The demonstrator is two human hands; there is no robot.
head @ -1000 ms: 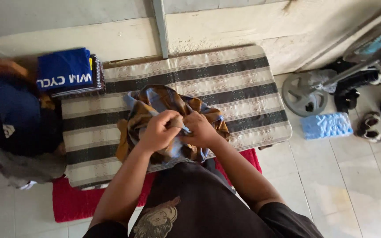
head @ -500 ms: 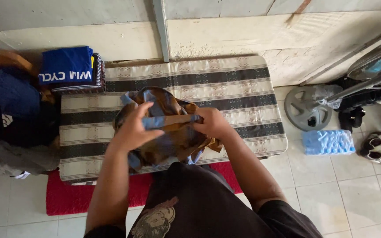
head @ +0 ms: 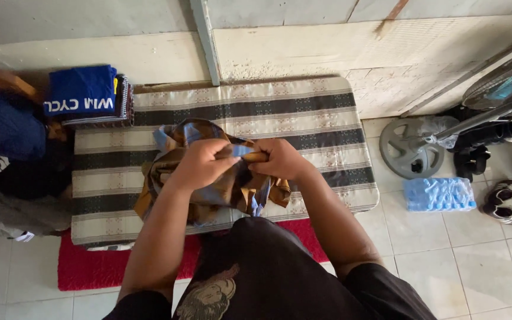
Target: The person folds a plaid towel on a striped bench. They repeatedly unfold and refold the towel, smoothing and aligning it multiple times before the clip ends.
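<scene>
A crumpled brown and blue patterned garment (head: 176, 178) lies on a low pad covered with a striped beige and black cloth (head: 303, 115). My left hand (head: 201, 163) and my right hand (head: 277, 159) are side by side over the garment's middle, both closed on its upper edge. The fingertips of the two hands nearly touch. Part of the garment hangs over the pad's near edge, against my dark trousers.
A stack of folded clothes, topped by a blue shirt (head: 81, 89), sits at the pad's far left corner. Dark clothing (head: 7, 154) is heaped on the left. A red mat (head: 90, 266) lies underneath. A fan base (head: 410, 148), a bottle pack (head: 437, 194) and shoes (head: 502, 201) stand on the right.
My hands have come back together at the garment's middle after the left hand had spread out to the left. The garment has been bunched and shifted slightly.
</scene>
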